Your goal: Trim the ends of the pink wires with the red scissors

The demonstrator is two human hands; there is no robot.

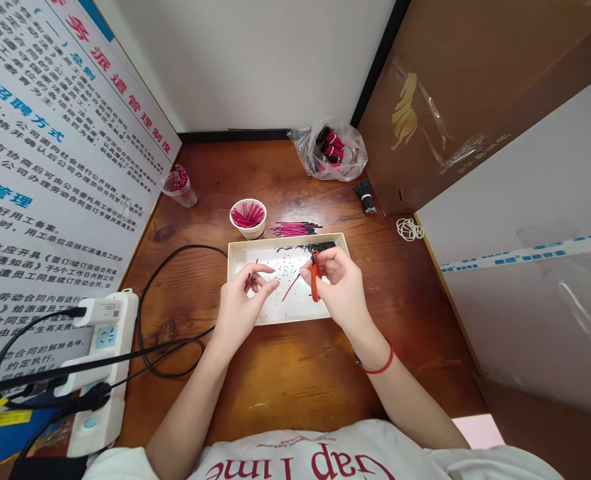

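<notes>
My right hand (343, 287) is wrapped round orange-handled pliers (315, 279), whose dark jaws point away from me. A thin red wire (291, 287) slants down from by its thumb and fingertip. Opposite, my left hand (240, 303) has thumb and forefinger apart, while its other fingers curl round thin dark wires (251, 279), partly hidden. Both hands are above a shallow white box (275, 315). Tiny dark bits are scattered over the box's floor, and a heap of black pieces (328, 247) lies along its far right side.
Behind the box are a paper cup (249, 230) of red wires and a row of red and black wires (295, 229). Farther off stand a plastic cup (179, 190) and a clear bag (330, 150) of bundles. A black cable (143, 300) loops left, near a power strip (103, 373).
</notes>
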